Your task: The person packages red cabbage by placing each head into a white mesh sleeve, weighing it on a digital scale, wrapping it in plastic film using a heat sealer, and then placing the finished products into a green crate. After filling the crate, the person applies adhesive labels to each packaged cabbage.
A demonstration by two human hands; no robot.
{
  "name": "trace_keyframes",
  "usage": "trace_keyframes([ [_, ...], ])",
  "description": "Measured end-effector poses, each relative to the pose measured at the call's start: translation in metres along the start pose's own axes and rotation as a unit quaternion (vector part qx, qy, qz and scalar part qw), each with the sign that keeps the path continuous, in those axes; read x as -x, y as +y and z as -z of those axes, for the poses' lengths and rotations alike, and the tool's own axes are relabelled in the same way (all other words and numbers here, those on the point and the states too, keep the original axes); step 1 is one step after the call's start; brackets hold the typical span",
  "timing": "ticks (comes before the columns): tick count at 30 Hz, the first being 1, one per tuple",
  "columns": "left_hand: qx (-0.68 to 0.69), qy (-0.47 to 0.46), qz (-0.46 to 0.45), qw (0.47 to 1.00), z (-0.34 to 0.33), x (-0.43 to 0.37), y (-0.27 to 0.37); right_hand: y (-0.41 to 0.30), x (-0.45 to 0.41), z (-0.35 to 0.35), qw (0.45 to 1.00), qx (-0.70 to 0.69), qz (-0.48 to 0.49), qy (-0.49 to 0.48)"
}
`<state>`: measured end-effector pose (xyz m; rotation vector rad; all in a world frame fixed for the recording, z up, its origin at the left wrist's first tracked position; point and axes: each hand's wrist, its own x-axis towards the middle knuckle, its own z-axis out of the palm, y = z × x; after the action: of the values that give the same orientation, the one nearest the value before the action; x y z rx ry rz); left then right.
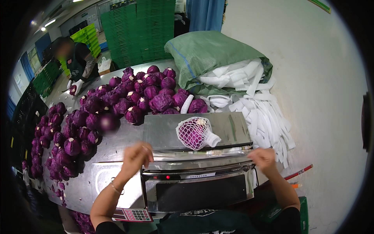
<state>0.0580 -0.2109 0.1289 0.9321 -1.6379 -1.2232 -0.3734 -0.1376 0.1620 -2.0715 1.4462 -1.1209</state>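
Observation:
A stainless-steel film-wrapping machine (198, 168) stands directly before me. Across it stretches a band of clear plastic film (201, 155), with my left hand (138, 156) gripping its left end and my right hand (263, 159) its right end. Both hands are somewhat blurred, fingers pinched. Just beyond the film, on the machine's metal top, lies a red cabbage in a white foam net (194, 134), the net's gathered end towards the right. A black pad (201, 190) covers part of the machine's near side.
Many red cabbages (71, 146) are heaped on the steel table (117, 149). White foam nets (266, 117) spill from a green woven sack (216, 52). A keypad (137, 215) sits at the near edge. A gloved co-worker (80, 67) holds a cabbage at the far left.

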Motion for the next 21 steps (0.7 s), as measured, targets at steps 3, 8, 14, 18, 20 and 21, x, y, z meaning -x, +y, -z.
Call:
trace_keyframes([
  [3,0.119,0.210,-0.165,0.956,-0.003,-0.055,0.031,-0.017,-0.042,0.008,0.945,-0.291,0.054,0.142],
  [8,-0.148,0.023,-0.112,0.982,0.002,-0.140,-0.105,0.099,-0.139,-0.056,0.951,0.286,0.108,-0.046],
  [14,-0.290,-0.175,-0.161,0.927,-0.067,-0.115,-0.082,0.107,-0.098,-0.098,0.973,0.052,0.042,-0.222],
  [18,-0.161,-0.214,-0.191,0.944,-0.063,-0.111,-0.059,0.072,-0.089,-0.116,0.972,-0.147,-0.032,-0.180],
  [20,-0.144,-0.232,-0.163,0.948,-0.061,-0.091,-0.032,0.042,-0.074,-0.099,0.950,-0.233,-0.091,-0.186],
  [21,-0.163,-0.245,-0.132,0.947,-0.059,-0.071,-0.019,0.024,-0.061,-0.093,0.955,-0.207,-0.056,-0.204],
])
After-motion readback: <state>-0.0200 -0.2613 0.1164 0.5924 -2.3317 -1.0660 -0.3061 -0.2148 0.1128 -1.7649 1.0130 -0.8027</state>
